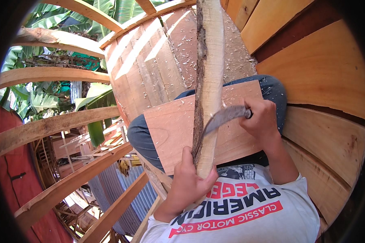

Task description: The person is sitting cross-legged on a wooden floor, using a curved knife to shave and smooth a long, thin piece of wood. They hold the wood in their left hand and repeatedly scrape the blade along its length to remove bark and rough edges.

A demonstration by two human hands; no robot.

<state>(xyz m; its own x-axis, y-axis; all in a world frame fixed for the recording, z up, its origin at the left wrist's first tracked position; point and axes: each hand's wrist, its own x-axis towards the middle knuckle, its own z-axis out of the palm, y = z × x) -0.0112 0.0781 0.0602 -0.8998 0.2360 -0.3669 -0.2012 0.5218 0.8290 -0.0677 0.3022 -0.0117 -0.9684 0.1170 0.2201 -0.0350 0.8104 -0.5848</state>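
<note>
Two bare hands work on one long strip of wood (pixel 209 77), which serves as the landmark for everything else. Far to its left, curved wooden ribs (pixel 56 125) arch over open air, with green leaves (pixel 36 97) and a corrugated metal roof (pixel 117 194) beyond them. Just left of the strip's near end, the left hand (pixel 188 184) has its fingers wrapped tight around the wood, apparently to brace it against the body so it cannot slide. The strip itself runs away from the person, bark along its left edge and pale cut wood on the right, lying across a flat board (pixel 166 129) on the lap, which looks to act as a work surface shielding the blue trousers (pixel 140 137). Right of the strip, the right hand (pixel 261 119) is clenched around the handle of a knife (pixel 225 117), whose blade meets the pale edge at a slant. Shavings (pixel 182 52) litter the planks (pixel 324 81) beyond.
</note>
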